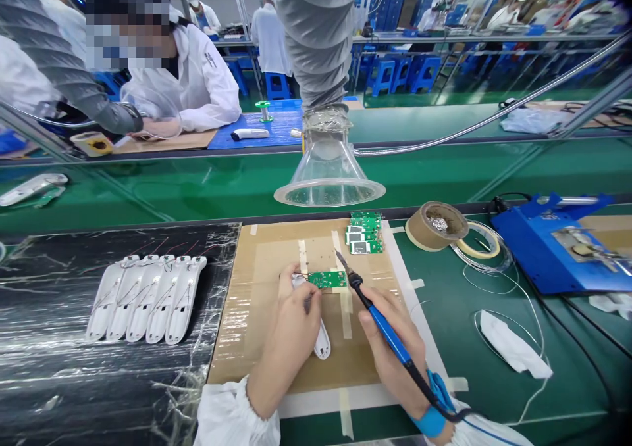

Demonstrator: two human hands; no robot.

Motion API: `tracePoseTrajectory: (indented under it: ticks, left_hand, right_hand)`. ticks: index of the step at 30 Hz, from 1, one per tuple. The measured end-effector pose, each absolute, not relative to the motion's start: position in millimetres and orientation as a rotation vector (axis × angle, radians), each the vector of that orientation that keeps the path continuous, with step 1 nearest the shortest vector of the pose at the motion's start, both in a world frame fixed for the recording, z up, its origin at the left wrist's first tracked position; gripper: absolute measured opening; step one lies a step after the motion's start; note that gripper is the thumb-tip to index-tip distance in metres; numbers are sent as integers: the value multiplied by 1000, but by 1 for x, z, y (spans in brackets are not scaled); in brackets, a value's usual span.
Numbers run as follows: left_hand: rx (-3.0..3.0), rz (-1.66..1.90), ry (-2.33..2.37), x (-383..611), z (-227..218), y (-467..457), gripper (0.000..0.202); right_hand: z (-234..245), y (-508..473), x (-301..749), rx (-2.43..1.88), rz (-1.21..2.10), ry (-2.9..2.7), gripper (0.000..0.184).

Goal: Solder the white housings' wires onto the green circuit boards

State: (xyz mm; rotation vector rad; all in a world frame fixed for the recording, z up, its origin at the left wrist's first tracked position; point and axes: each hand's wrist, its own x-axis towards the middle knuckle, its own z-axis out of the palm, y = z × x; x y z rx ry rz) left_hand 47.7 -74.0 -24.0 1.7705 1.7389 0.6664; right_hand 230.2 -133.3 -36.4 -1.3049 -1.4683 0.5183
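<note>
My right hand [395, 344] is closed around a blue soldering iron [390, 331], whose tip points up and left above the right end of a green circuit board [327, 279]. At the board's left end, the fingers of my left hand [297, 308] are pinched together; exactly what they grip is partly hidden. A white plastic housing [322, 341] lies under my left hand on the cardboard mat [261, 327]. Several more circuit boards [364, 232] are grouped at the mat's far right corner.
Several white housings with thin wires [145, 298] stand in a row on the left. A clear fume funnel [330, 176] hangs ahead. At right are a cardboard ring [419, 229], solder wire [486, 242], a blue stand [557, 242] and white tissue [513, 347]. A co-worker [197, 71] sits opposite.
</note>
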Motion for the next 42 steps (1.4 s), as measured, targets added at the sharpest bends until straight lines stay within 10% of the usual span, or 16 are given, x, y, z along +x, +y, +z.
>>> tracePoseTrajectory:
  ticks: [42]
  left_hand:
    - [2007, 204, 1906, 59, 1, -67, 24]
  right_hand:
    - [-44, -152, 247, -1424, 663, -1187, 17]
